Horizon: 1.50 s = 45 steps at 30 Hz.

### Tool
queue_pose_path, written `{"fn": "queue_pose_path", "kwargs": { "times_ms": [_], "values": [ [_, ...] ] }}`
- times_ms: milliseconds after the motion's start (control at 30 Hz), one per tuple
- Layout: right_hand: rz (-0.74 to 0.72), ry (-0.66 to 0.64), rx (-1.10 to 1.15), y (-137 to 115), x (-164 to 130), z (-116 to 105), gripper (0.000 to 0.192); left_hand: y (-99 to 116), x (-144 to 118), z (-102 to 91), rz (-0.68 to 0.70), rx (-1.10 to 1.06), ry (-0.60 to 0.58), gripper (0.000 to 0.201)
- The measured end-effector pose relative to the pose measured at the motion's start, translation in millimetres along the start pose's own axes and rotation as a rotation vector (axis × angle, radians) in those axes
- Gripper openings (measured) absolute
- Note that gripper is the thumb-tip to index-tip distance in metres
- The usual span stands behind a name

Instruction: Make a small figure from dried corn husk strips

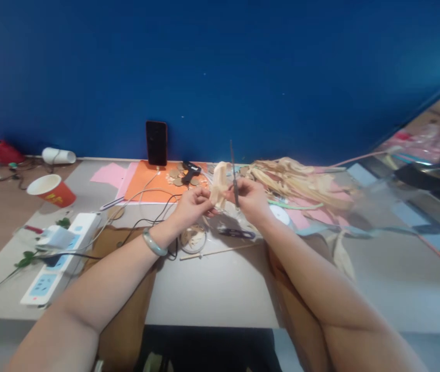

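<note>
My left hand (pixel 194 205) pinches the lower edge of a pale cream piece of dried corn husk (pixel 220 182), which stands upright above the table. Close on its right, my right hand (pixel 249 199) is closed round a slim dark pointed tool (pixel 233 163) whose tip points up. Whether it is scissors or tweezers I cannot tell. The right fingertips also reach the husk's right edge. Below the hands lie a dark purple flat tool (pixel 237 234), a small round clear dish (pixel 193 240) with pale scraps, and a thin stick (pixel 220 252).
A heap of dried husks (pixel 287 178) lies on pink paper at the right. Behind my left hand, a black glue gun (pixel 190 172) rests on orange paper (pixel 142 182); a phone (pixel 157 143) leans on the wall. A power strip (pixel 59 261), cables and a red paper cup (pixel 53 190) stand left.
</note>
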State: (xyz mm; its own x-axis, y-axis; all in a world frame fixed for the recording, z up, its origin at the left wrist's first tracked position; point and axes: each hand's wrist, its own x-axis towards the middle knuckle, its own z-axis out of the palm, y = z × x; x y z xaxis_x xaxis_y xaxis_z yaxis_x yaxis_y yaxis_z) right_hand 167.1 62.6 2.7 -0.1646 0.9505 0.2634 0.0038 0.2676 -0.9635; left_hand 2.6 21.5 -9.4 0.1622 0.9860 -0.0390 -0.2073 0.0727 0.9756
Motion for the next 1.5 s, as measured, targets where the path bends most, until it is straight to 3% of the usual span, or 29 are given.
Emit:
{"fn": "queue_pose_path", "kwargs": {
  "times_ms": [233, 467, 700, 1000, 1500],
  "values": [
    [-0.007, -0.018, -0.052, 0.5, -0.2, -0.2, 0.038, -2.2, 0.0, -5.2, -0.013, 0.039, -0.016, 0.038],
    [-0.083, -0.025, -0.131, 4.4, 0.5, 0.7, 0.036, 1.0, -2.3, -6.7, -0.07, 0.087, 0.053, 0.04],
    [-0.058, -0.086, -0.158, -4.2, -3.8, 4.2, 0.034, -0.9, -2.7, -6.2, 0.016, 0.14, 0.08, 0.037],
    [-0.121, -0.07, -0.204, -2.7, -2.6, 3.3, 0.032, -1.5, -2.9, -5.9, 0.005, 0.151, 0.068, 0.033],
    [-0.067, -0.062, -0.172, 0.8, -1.6, 0.2, 0.031, 4.5, -2.5, -6.8, -0.078, 0.099, 0.019, 0.038]
  ]
}}
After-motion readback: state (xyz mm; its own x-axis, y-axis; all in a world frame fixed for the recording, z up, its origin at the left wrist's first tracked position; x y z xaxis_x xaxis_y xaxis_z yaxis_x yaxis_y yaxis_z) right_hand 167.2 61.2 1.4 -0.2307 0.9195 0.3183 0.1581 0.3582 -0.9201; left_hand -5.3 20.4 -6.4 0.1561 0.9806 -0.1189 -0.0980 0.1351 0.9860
